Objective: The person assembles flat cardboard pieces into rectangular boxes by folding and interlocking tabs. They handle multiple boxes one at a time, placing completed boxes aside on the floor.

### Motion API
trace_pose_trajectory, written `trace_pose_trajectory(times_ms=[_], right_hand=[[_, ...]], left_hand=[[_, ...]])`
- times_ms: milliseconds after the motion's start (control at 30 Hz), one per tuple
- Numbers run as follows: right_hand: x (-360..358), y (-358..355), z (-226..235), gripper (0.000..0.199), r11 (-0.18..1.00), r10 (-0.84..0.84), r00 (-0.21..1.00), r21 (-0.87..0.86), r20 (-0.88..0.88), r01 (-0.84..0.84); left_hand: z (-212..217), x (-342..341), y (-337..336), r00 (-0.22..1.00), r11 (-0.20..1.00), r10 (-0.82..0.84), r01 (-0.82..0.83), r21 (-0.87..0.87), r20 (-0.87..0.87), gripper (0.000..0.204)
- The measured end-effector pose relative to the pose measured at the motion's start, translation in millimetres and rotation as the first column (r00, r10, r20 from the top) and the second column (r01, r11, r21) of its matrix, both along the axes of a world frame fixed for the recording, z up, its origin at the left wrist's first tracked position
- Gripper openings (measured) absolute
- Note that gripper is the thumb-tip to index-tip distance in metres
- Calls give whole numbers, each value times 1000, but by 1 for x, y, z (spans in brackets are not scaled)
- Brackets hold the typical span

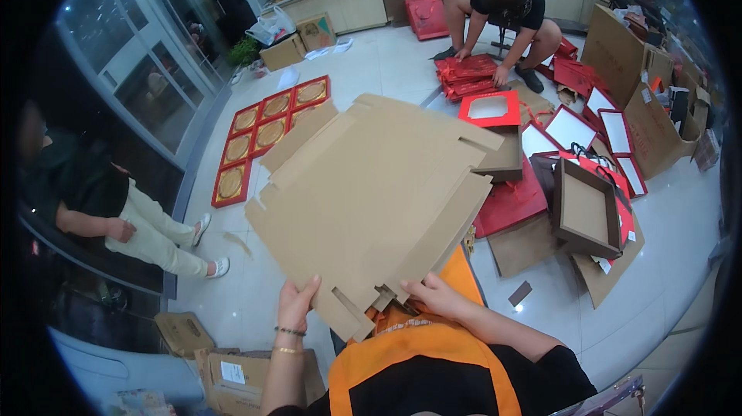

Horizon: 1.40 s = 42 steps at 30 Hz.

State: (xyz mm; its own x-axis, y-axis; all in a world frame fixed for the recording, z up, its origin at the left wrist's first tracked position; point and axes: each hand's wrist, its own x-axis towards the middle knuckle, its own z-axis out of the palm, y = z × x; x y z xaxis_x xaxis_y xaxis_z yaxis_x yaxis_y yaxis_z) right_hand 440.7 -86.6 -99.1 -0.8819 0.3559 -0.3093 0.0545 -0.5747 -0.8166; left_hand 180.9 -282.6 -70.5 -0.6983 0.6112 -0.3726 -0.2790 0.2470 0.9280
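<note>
At far left is a standing person point(108, 192), near a red tray point(235, 165) on the floor point(247, 284); its square compartments hold round gold pieces. Nearer me, at lower left, is a cardboard carton point(267, 394); I cannot tell its contents.

At centre, my hands are apart, both gripping one large brown cardboard sheet point(379, 184) with slots and folded edges. It reaches away from me, above the floor, tipping slightly right; its long axis is hard to judge. My left hand point(297, 306) pinches the near-left edge, thumb on top; my right hand point(433, 296) holds the near-right corner, closer to the long folded side.

Beyond, a crouching person point(506, 18) has both hands on a pile of red bags point(464, 80). Right of my sheet, a red lid point(512, 110) with a pale window sits over a dark brown box point(508, 157). Further right, white-lined red trays point(572, 126) lie behind an open, tilted brown box point(585, 203), its tan bottom showing. At far right, a large carton point(657, 126) stands among jumbled packaging point(680, 107).
</note>
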Motion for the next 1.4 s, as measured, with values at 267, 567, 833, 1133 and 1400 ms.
trace_pose_trajectory(times_ms=[267, 567, 833, 1133, 1400], right_hand=[[53, 135, -23, 59, 96, -563, 826, 991, -22, 92], [11, 218, -17, 30, 845, -473, 880, 307, 47, 438], [130, 230, 17, 27, 482, -839, 529, 280, -124, 830], [333, 222, -106, 28, 258, -958, 87, 695, 272, 671], [166, 217, -15, 68, 644, -681, 611, 727, 404, 237]], left_hand=[[-5, -15, 0, 994, 994, 17, -29, 109, 104, 45], [-13, -46, -19, 968, 997, 71, -76, -10, -240, 51], [25, -80, -39, 982, 979, 145, -124, 161, -123, 57], [53, -102, 28, 957, 990, -134, 142, 12, -258, 53], [72, -103, 50, 745, 916, -398, 284, -285, -535, 63]])
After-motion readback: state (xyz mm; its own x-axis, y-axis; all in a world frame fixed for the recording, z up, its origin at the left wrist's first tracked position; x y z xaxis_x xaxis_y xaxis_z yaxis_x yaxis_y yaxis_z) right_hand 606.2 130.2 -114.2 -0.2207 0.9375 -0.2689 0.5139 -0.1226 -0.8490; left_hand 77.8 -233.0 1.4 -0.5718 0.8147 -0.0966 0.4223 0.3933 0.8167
